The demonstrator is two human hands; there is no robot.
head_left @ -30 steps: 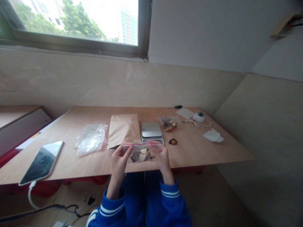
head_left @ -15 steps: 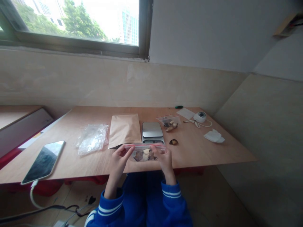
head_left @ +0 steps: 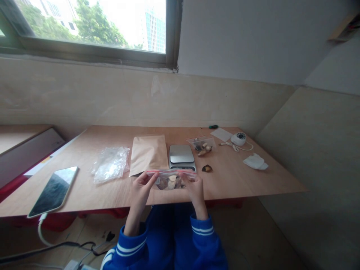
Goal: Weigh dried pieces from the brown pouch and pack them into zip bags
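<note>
A clear zip bag point(head_left: 168, 182) with a red strip along its top edge hangs between my hands at the table's front edge. Brown and cream pieces, like dried mushroom, lie inside it. My left hand point(head_left: 142, 187) pinches the bag's top left corner, and my right hand point(head_left: 194, 187) pinches the top right. Just behind the bag is a kitchen scale point(head_left: 181, 153) with a silver plate. To its left lies a flat brown paper pouch point(head_left: 149, 153). One loose dark brown piece point(head_left: 207, 168) rests on the table right of the bag.
Another filled zip bag point(head_left: 203, 145) lies right of the scale. Clear plastic bags point(head_left: 111, 164) and a phone point(head_left: 54, 191) on a cable are at left. On the right are a white camera point(head_left: 238, 138), a crumpled tissue point(head_left: 255, 161), a paper point(head_left: 221, 134) and a green-handled tool point(head_left: 213, 127).
Both hands keep their pinch on the zip bag, which has risen very slightly. The pieces inside sit a little differently. The whole view has shifted a few pixels.
</note>
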